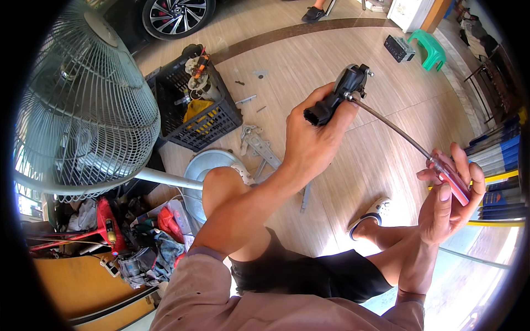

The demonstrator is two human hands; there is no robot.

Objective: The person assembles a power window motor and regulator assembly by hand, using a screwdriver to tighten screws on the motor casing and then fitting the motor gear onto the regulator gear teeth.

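Observation:
In my left hand [314, 135] is a small black plastic car part with a connector socket [337, 99], held up above the floor. Metal screws or studs stick out of its right side. My right hand [450, 201] grips a screwdriver [397, 129] by its red, clear-looking handle. The long shaft runs up and to the left, and its tip meets a screw on the black part, close to my left thumb. Fingers of the right hand curl round the handle, some of them raised off it. The left fingers are partly hidden behind the part.
A caged standing fan [83, 110] rises at left on a round base [207, 157]. Beside it sits a black crate [193, 132] of parts. Metal brackets [259, 146] lie on the floor. A green stool [428, 49] and a boxy black device [398, 48] stand far right; a car wheel [178, 14] is at the back.

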